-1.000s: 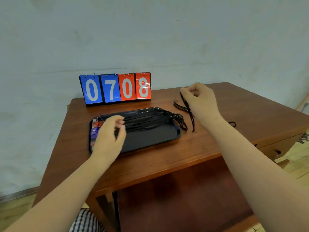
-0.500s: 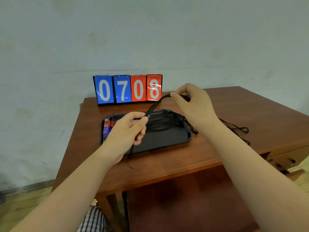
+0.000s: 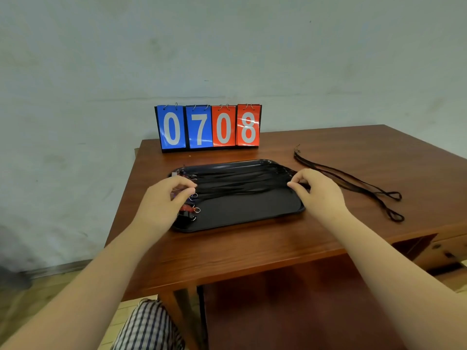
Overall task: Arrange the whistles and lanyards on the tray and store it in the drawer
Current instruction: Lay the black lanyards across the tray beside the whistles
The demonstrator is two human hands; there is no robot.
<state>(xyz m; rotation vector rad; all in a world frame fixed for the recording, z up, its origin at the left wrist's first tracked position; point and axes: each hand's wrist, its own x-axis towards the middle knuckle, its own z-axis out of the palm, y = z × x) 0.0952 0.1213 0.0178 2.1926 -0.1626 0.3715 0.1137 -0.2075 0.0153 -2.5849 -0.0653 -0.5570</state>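
Loose lanyards point(image 3: 353, 183) wait right of the tray point(image 3: 242, 218).
They run lengthwise away from the nearer right hand point(image 3: 316, 190), its grip pinching a tray cord; left hand point(image 3: 164, 200) grasps whistles point(image 3: 188, 210).

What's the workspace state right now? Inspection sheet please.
Surface: brown wooden table, bare at the front.
Job's things: black tray mid-table; whistles lined along its left end, lanyards stretched rightward across it. Loose lanyards lie on the table right of the tray.
Clutter: scoreboard reading 0708, behind the tray.
Grippers: left hand over the whistles; right hand at the lanyard ends, fingers pinching.
Cables: nothing seen.
Surroundings: pale wall; drawer open under the table's right side.
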